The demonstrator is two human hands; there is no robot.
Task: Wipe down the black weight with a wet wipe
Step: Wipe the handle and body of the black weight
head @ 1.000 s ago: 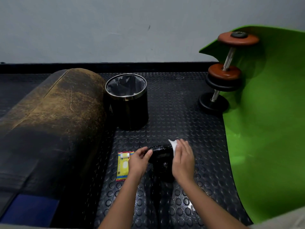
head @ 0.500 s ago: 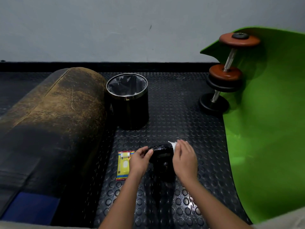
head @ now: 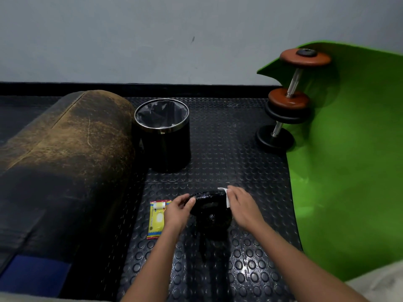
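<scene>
Black weight [head: 208, 209] is being gripped by left hand [head: 177, 212]; right hand [head: 243, 207], fingers flat, is pressing wipe [head: 225, 197] on it.

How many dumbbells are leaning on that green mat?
2: an orange-plated dumbbell up against the green mat, and a black-plated dumbbell just below it on the floor. Others may be hidden.

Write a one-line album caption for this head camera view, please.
Left hand steadies a black weight on the studded floor mat while the right hand presses a white wet wipe against it.
</scene>
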